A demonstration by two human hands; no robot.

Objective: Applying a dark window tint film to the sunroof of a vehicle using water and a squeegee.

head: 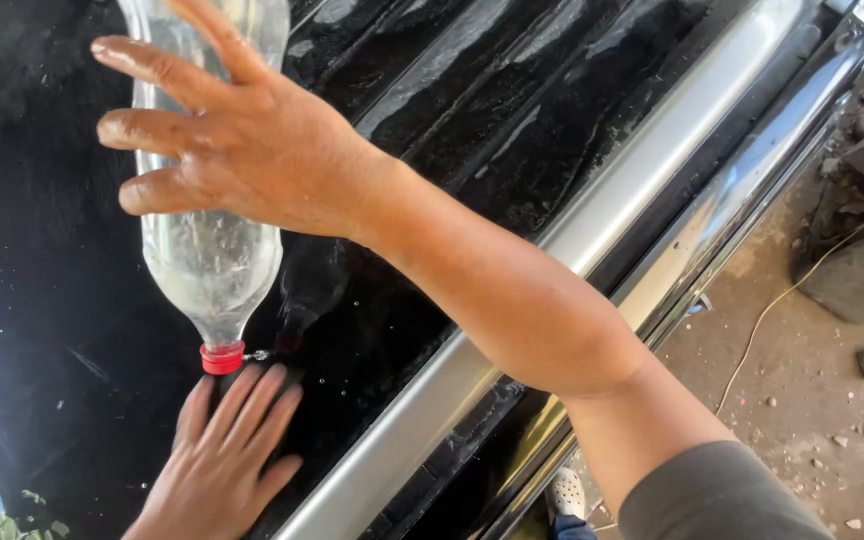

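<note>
Right forearm crosses near frame; right hand point(237, 130) wraps upturned clear plastic bottle point(214, 255), fingers spread, loose hold on upper body. Bottle hangs neck-down over wet black car surface point(62, 330), red cap point(222, 357) lowest, water inside, drops at cap. Thin wall likely soft, slick when wet; grip mid-body. Left hand point(224, 455) flat, open, fingers pressed on surface just below cap, holds nothing visible. Silver trim point(642, 170) right.
</note>
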